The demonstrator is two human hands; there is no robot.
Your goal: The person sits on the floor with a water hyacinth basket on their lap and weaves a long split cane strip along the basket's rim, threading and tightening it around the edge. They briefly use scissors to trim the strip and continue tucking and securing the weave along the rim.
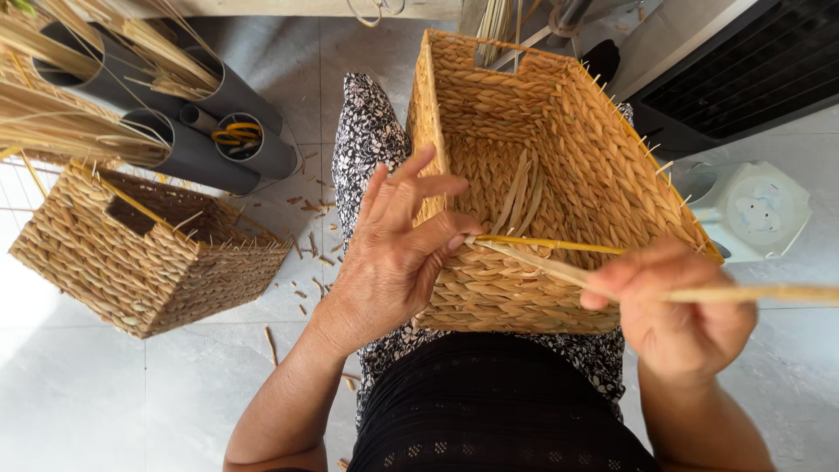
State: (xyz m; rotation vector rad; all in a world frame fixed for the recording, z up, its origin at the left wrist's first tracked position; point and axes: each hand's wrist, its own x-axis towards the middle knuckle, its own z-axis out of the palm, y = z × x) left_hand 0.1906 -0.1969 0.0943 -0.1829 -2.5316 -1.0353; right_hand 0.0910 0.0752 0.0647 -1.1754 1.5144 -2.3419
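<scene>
Now on my lap, woven basket [559,166] tilted open toward me, my left hand [393,253] at its near rim — thumb and forefinger pinching a straw strand [559,245], other fingers splayed, my right hand [677,315] fisted round the strand's far length [769,295], wrist bent inward.

The person wears a black top [498,411] of fine ribbed knit, with a band of small openwork holes running across it near the lower edge of the view. Below it comes a garment [371,140] in a dense black-and-white speckled floral print, covering the lap and legs. Both forearms are bare, with no sleeves, and the left hand [393,253] and right hand [677,306] carry no rings or gloves.
</scene>
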